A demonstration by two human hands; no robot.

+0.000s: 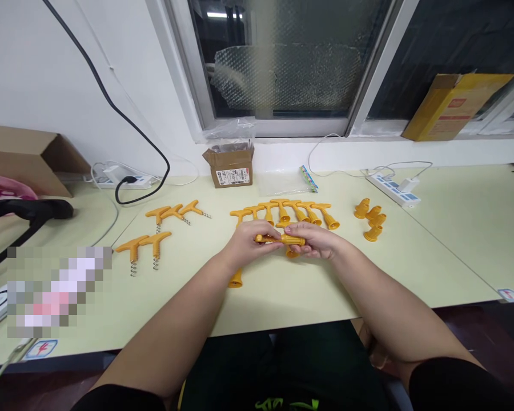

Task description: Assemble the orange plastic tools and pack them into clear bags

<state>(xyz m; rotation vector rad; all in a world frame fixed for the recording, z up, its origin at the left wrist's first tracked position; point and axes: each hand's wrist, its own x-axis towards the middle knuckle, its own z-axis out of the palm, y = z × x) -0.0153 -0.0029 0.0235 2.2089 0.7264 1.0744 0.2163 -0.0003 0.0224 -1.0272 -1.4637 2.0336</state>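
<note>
Head view: left hand (252, 242) and right hand (316, 240), each grip closed on one yellow corkscrew (293, 241), could drop it onto nearby corkscrews (284, 213) if either slips.

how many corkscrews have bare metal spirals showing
5, all at left: three back corkscrews in a row, two front corkscrews side by side. Others may be hidden.

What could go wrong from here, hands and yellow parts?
The left hand and right hand share a slim yellow plastic piece; it might slip onto flared yellow T-handled pieces lying nearby.
Yellow T-handled corkscrews with bare silver metal spirals may scratch if grabbed carelessly.
Separate flared yellow plastic caps at right could roll if bumped.
</note>
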